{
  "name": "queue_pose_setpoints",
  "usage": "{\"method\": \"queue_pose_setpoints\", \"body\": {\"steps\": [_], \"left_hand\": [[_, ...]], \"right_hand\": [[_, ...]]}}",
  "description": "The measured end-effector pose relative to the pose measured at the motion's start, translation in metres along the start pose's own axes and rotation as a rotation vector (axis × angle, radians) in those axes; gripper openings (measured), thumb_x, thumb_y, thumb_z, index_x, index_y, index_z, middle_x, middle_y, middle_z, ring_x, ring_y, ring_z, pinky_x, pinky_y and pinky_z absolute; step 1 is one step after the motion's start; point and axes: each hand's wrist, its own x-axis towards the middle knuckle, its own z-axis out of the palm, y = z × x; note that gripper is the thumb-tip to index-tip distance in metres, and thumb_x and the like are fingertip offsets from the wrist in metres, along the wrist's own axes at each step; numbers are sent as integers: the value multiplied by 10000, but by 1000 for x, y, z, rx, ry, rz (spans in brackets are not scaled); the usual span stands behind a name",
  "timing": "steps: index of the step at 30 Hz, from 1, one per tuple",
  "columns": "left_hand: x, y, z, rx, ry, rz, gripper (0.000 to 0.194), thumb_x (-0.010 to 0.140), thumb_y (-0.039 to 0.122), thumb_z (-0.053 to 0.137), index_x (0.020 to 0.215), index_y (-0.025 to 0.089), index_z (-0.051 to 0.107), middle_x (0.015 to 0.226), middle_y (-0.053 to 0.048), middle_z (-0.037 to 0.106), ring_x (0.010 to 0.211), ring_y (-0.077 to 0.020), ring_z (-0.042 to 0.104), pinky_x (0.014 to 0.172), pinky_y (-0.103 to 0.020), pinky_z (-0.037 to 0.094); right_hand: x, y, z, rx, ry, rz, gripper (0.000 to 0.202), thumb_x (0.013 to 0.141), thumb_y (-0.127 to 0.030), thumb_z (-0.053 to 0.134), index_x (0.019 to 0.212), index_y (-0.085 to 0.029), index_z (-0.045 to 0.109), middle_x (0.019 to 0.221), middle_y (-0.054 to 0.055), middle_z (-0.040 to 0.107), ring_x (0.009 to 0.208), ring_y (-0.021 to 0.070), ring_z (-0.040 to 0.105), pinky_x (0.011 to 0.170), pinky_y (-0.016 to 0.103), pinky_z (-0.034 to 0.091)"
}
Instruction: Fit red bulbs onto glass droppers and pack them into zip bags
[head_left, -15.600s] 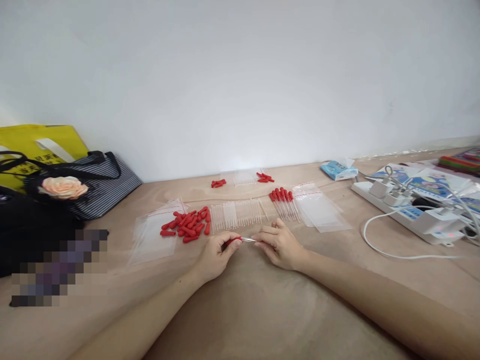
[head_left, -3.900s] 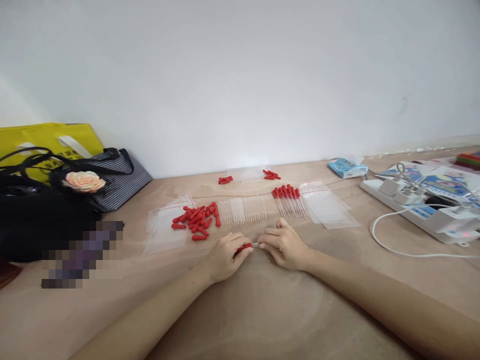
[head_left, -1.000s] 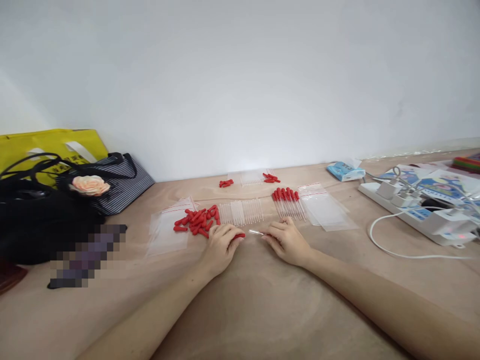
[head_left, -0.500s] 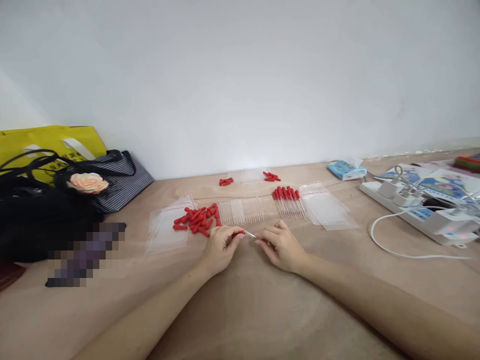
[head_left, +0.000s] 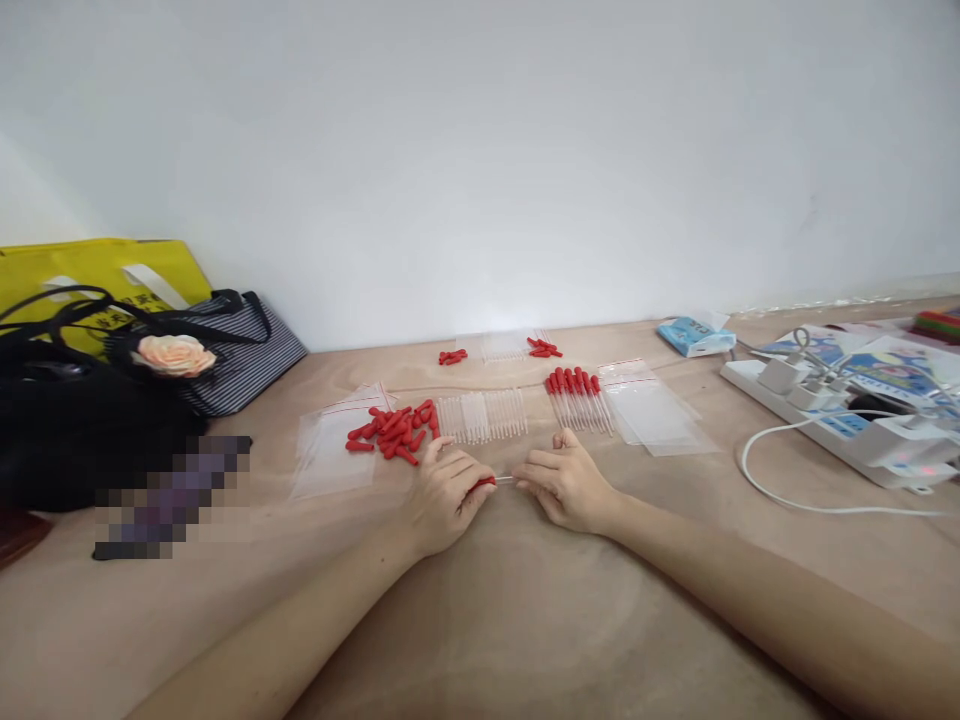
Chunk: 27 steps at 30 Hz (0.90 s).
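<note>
My left hand (head_left: pixel 448 502) pinches a red rubber bulb (head_left: pixel 484 482), its narrow end facing right. A thin clear dropper tube (head_left: pixel 505 480) runs from the bulb to my right hand (head_left: pixel 564 488), whose closed fingers hold its other end. How deep the tube sits in the bulb cannot be seen. Beyond my left hand lies a pile of loose red bulbs (head_left: pixel 394 430). A row of clear dropper tubes (head_left: pixel 484 415) lies behind the gap between my hands. Right of it are several droppers with red bulbs fitted (head_left: pixel 576 398), side by side.
Clear zip bags lie at the left (head_left: pixel 330 450) and right (head_left: pixel 656 420). Farther back are a few more red bulbs (head_left: pixel 452 357) and tubes (head_left: pixel 506 347). A tissue pack (head_left: pixel 696 338) and a power strip (head_left: pixel 817 415) with cables stand right, bags (head_left: pixel 247 355) left.
The bulb and tube have turned from slanting down rightward to nearly level. My left hand's fingers have shifted over the bulb, its index finger lifting; my right hand stays about in place.
</note>
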Motion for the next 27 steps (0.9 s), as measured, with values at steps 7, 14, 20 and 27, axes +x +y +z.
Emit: {"method": "queue_pose_setpoints", "body": {"steps": [7,14,20,27], "left_hand": [[-1,3,-2,16,3,43,151,843,235,425,796,191,562,720,10,645,706,-135,564,954,-406,222],[0,2,0,-12,-24,34,143,844,235,440,811,196,574,749,11,656,728,-135,570,958,-398,215],[0,-4,-1,-41,-16,-76,138,821,296,499,795,205,599,730,16,657,712,-135,574,926,-399,228],[-2,-7,-7,-56,-57,-77,185,819,340,509,725,221,615,709,26,664,706,-139,571,927,-402,224]], "right_hand": [[3,-7,1,37,-32,44,242,846,-175,366,803,-165,604,659,13,559,570,106,413,648,303,216],[5,-6,5,97,-45,39,237,855,-190,373,824,-163,605,669,11,579,588,105,440,638,296,217],[6,-3,0,103,-67,64,219,872,-234,393,883,-183,605,746,13,618,673,112,493,672,299,226],[1,0,-4,-79,-79,13,184,842,-267,457,808,-196,623,719,24,600,713,146,459,654,309,218]]}}
